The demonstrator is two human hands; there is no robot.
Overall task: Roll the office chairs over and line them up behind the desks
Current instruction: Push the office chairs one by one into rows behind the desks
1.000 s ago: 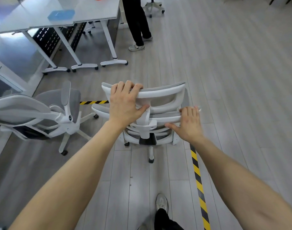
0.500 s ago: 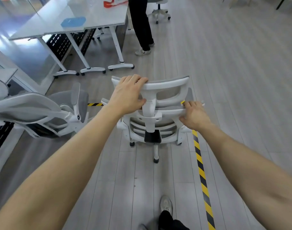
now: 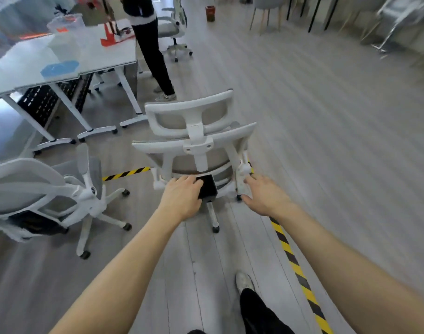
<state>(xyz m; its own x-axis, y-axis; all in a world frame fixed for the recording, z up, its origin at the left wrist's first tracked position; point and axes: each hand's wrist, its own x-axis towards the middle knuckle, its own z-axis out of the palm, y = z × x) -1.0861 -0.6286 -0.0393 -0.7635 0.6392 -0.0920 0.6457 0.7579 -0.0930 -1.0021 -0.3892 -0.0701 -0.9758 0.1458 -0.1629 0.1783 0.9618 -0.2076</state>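
No text, brand, number or label can be read anywhere in the head view. Faint dark marks are seen on a pale strip (image 3: 1,4) at the upper left corner, but they are too blurred to be made out. The yellow-and-black striped tape (image 3: 293,259) on the floor (image 3: 326,141) is the only marking shown, and no lettering is carried on it.

head view | worn high — faces forward-down | near both hands (image 3: 220,198), wide-angle
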